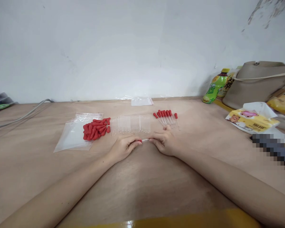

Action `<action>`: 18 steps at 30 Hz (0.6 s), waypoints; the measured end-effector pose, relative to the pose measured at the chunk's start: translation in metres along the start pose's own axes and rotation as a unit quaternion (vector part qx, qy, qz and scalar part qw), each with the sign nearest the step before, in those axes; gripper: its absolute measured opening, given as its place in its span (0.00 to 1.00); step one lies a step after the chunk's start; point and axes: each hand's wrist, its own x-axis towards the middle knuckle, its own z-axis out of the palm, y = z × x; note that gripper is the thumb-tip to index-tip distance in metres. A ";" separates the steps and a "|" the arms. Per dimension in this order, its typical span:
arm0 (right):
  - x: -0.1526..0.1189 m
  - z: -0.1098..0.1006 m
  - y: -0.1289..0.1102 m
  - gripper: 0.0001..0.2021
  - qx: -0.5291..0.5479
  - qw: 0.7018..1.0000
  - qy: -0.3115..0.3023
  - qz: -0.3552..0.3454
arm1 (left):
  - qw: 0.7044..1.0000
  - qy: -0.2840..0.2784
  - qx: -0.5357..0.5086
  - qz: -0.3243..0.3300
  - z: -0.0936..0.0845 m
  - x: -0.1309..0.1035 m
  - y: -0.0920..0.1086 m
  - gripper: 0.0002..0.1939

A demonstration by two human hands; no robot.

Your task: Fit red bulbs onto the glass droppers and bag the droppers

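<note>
My left hand pinches a red rubber dropper bulb, mostly hidden by the fingers. From it a clear glass dropper tube runs to my right hand, whose fingers are closed on the tube's other end. How deep the tube sits in the bulb is hidden. Behind my hands lies a row of loose clear glass tubes. Left of that row is a pile of red bulbs, partly on clear plastic bags. Several droppers with red bulbs fitted lie beyond my right hand.
Another plastic bag lies near the wall. On the right stand a green drink bottle and a beige bag, with a tissue pack and a pixelated dark object in front. A grey cable crosses the left side.
</note>
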 end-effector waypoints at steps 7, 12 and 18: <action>-0.001 0.002 -0.004 0.11 -0.048 0.998 0.027 -0.031 | 1.000 0.011 0.015 -0.014 0.003 0.000 -0.004 0.07; 0.000 0.000 0.005 0.08 0.044 0.999 0.026 -0.012 | 0.998 0.018 -0.022 -0.061 0.004 0.001 -0.008 0.09; 0.000 0.000 0.005 0.08 0.066 0.997 0.026 -0.025 | 0.998 0.029 -0.025 -0.055 0.004 0.000 -0.007 0.07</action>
